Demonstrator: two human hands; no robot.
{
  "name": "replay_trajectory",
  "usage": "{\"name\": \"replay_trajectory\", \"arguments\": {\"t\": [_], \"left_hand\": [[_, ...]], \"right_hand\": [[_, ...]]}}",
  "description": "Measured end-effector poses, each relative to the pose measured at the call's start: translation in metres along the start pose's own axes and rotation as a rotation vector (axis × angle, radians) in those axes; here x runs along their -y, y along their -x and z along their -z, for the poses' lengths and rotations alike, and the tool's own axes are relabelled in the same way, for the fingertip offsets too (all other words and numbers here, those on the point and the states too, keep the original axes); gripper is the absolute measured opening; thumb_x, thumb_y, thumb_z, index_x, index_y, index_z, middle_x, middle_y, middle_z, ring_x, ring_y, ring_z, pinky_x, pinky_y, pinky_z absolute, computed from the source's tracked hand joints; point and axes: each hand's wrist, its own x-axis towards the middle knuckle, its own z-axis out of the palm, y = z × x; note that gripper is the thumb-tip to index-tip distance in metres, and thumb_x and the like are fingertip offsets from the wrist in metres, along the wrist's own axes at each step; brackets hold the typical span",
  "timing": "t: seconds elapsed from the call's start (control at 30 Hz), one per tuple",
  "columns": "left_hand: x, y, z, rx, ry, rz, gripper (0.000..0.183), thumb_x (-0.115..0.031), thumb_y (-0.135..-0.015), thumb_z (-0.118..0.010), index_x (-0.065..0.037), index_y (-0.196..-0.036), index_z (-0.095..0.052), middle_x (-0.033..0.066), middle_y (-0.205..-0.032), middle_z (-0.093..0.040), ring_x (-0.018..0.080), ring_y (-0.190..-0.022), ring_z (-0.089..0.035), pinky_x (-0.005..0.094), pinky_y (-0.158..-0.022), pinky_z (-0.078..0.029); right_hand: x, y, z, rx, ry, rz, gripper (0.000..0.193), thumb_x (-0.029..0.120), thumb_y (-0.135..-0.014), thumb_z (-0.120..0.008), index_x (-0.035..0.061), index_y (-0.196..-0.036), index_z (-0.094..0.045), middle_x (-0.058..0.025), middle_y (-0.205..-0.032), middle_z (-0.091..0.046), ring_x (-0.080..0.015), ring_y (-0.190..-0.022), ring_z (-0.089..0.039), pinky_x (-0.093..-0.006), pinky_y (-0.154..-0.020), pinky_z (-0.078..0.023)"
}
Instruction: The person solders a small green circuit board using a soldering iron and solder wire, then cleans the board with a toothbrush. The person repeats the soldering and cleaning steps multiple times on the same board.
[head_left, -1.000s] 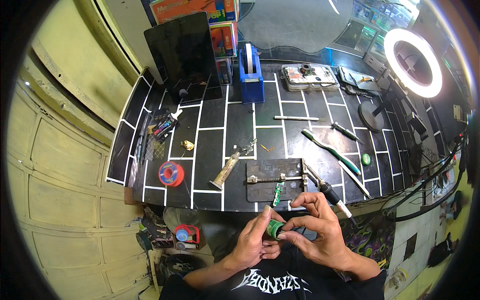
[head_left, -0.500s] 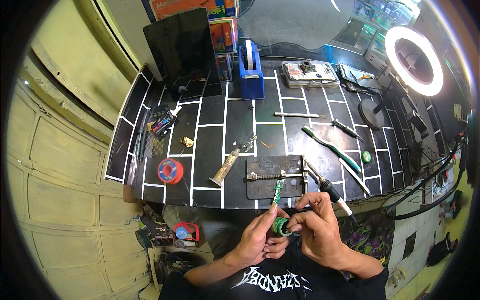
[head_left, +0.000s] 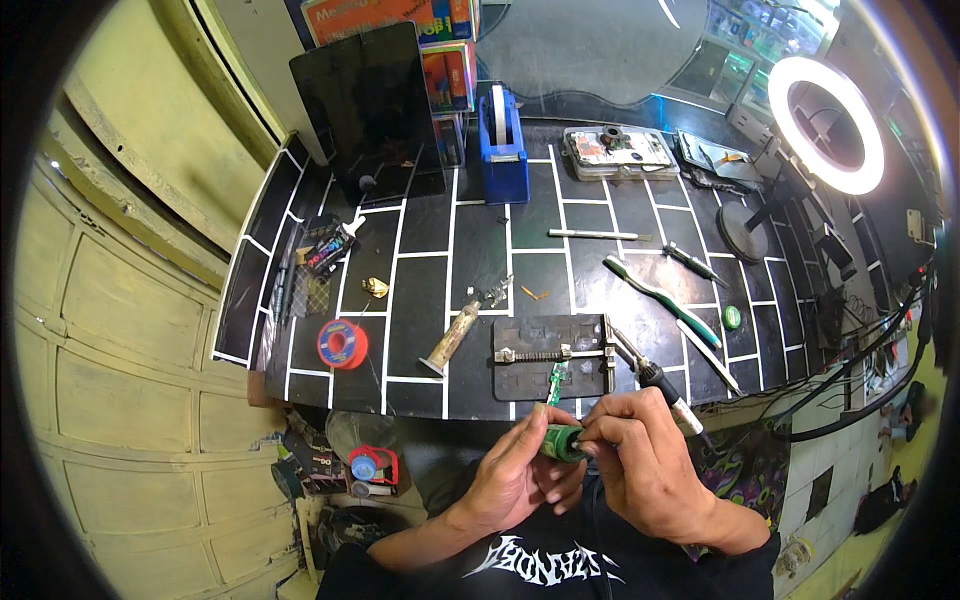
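Note:
A small green cylindrical jar [head_left: 560, 443] lies tilted in my left hand [head_left: 508, 472], held between thumb and fingers just off the table's near edge. Its side faces up and its mouth points right. My right hand [head_left: 642, 458] is closed in a pinch at that mouth; whatever its fingertips hold is hidden. Just beyond the hands, a narrow green circuit board [head_left: 557, 378] sticks out from a dark clamping holder [head_left: 520, 378]. A soldering iron [head_left: 660, 385] leans against the holder's right side, its handle close to my right hand.
Around the holder lie a flux syringe [head_left: 458, 338], a red solder spool [head_left: 342, 344], a green toothbrush [head_left: 665, 300], a green cap [head_left: 732, 317] and a white stick [head_left: 708, 357]. Farther back stand a blue tape dispenser [head_left: 505, 170], a dark tablet-like panel [head_left: 370, 120] and a ring light [head_left: 775, 120].
The jar has turned, so more of its side shows and less of its mouth. My right hand's raised forefinger has curled down, and its fingertips have come against the jar's mouth.

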Motion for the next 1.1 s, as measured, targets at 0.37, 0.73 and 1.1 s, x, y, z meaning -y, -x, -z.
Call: {"name": "replay_trajectory", "arguments": {"t": [0.37,0.73,1.1], "left_hand": [[-0.087,-0.012,0.016,-0.03,-0.96,-0.782,0.05,-0.002,-0.094,-0.07,0.001,-0.137,-0.044,0.0198,-0.12,-0.064,0.032,-0.113,-0.067,0.0444,-0.101,-0.054],[-0.139,-0.037,0.038,-0.626,-1.789,-0.811,0.036,0.002,-0.081,-0.079,-0.001,-0.112,-0.06,0.0129,-0.1,-0.075,0.024,-0.099,-0.073,0.0339,-0.089,-0.053],[-0.09,-0.002,-0.027,-0.057,-1.725,-1.11,0.044,0.001,-0.071,-0.087,-0.003,-0.11,-0.069,0.0147,-0.1,-0.071,0.0283,-0.089,-0.071,0.0376,-0.079,-0.056]], "right_hand": [[-0.023,-0.032,0.012,-0.269,-0.737,-0.413,0.009,-0.001,-0.096,-0.068,-0.0036,-0.103,-0.063,-0.0082,-0.101,-0.069,-0.0121,-0.092,-0.064,-0.0265,-0.083,-0.051],[-0.04,-0.03,-0.001,-0.046,-1.163,-0.583,0.013,0.002,-0.092,-0.075,-0.0018,-0.102,-0.068,-0.0093,-0.104,-0.072,-0.0121,-0.095,-0.066,-0.0258,-0.085,-0.054],[-0.023,-0.019,-0.016,-0.003,-1.252,-0.516,0.014,0.001,-0.093,-0.074,-0.0036,-0.102,-0.066,-0.0111,-0.106,-0.071,-0.0132,-0.097,-0.067,-0.0264,-0.086,-0.055]]}}
